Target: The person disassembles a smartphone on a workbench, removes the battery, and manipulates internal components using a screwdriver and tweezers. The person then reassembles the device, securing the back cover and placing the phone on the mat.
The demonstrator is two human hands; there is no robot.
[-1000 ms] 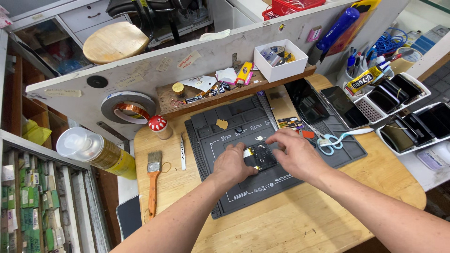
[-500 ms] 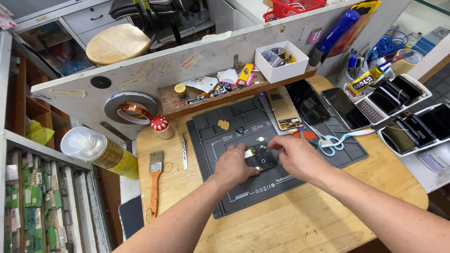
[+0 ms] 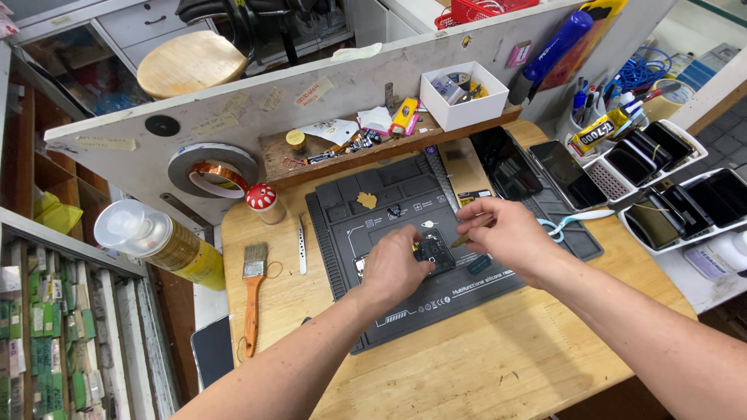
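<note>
A round wooden table (image 3: pixel 467 373) carries a dark grey silicone work mat (image 3: pixel 405 233), with a paintbrush (image 3: pixel 253 292) and metal tweezers (image 3: pixel 302 243) well apart at left. On the mat's middle, the left hand (image 3: pixel 393 268) pinches a small black component (image 3: pixel 433 250); its long axis cannot be told. The right hand (image 3: pixel 502 233) grips a thin tool (image 3: pixel 467 235) angled down-left toward it

A wooden bench (image 3: pixel 482 365) carries a dark grey work mat (image 3: pixel 389 210) at its middle. Left of the mat lie metal tweezers (image 3: pixel 302 243) and a brush (image 3: pixel 253 292) with an orange handle; a red-capped mushroom-shaped bottle (image 3: pixel 263 202) stands at the back left. Blue-handled scissors (image 3: pixel 572 222) lie right of the mat, and white trays (image 3: pixel 677 194) of phones sit at the right edge.
</note>
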